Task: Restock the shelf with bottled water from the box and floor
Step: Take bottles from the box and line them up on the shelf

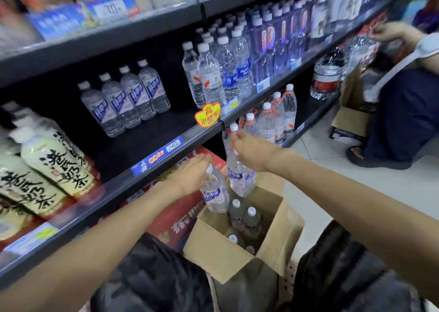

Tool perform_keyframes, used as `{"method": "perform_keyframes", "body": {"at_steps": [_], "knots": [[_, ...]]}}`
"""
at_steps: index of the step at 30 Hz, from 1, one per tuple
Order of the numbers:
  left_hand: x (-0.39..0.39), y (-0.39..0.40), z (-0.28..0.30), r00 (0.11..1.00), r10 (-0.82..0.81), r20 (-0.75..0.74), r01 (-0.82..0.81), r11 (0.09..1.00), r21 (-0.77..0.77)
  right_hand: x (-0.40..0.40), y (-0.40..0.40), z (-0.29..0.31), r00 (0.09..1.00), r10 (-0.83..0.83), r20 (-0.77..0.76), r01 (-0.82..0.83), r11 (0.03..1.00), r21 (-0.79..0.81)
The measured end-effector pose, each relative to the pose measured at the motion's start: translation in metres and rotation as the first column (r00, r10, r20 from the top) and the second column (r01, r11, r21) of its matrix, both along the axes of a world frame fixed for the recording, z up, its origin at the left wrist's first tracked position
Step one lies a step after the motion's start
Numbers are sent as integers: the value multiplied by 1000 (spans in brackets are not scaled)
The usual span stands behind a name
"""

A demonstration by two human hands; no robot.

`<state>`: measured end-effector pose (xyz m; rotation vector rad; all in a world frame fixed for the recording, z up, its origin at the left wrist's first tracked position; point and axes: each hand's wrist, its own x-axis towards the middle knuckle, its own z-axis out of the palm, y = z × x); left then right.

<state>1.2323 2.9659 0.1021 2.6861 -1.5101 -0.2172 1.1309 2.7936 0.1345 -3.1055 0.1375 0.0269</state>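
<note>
Inside box (221, 252) — bottles (244, 219) shadowed, count unclear.

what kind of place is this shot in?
Most likely a small shop or convenience store, in the drinks aisle. Dark metal shelves carry price tags along the edge, rows of bottled water face outward, and an open cardboard box of bottles sits on the floor for restocking.

We see clear bottles (133, 98) with white caps and blue-and-white labels on the dark grey shelf (152, 143), whose edge carries a blue price strip (156, 156) and a yellow-and-red tag (207, 115). Left of them on that shelf stand cream bottles (54, 159) with black brush lettering. Below the shelf sit a plain brown cardboard box (228, 252) and a red carton (175, 219) with white lettering.
</note>
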Motion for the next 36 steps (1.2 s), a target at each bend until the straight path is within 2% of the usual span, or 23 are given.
{"method": "perform_keyframes", "body": {"at_steps": [5,11,17,21,27,31,36], "knots": [[9,20,68,997,26,74,-11,981,-196,2,-2,69,988,31,154,-20,997,-71],[29,34,151,972,69,224,26,918,-396,22,0,129,933,79,352,-66,997,-50],[48,44,198,938,197,285,-32,867,-497,52,11,169,875,119,469,-121,992,-28],[62,48,198,912,271,308,-86,861,-501,78,25,172,844,148,516,-163,986,-16],[85,46,171,871,334,360,-177,898,-403,126,36,141,840,197,505,-212,977,-29],[106,51,153,858,396,327,-254,881,-399,159,37,114,845,186,501,-280,953,119],[130,54,139,860,426,282,-311,875,-372,186,40,96,847,303,436,-337,942,0]]}}
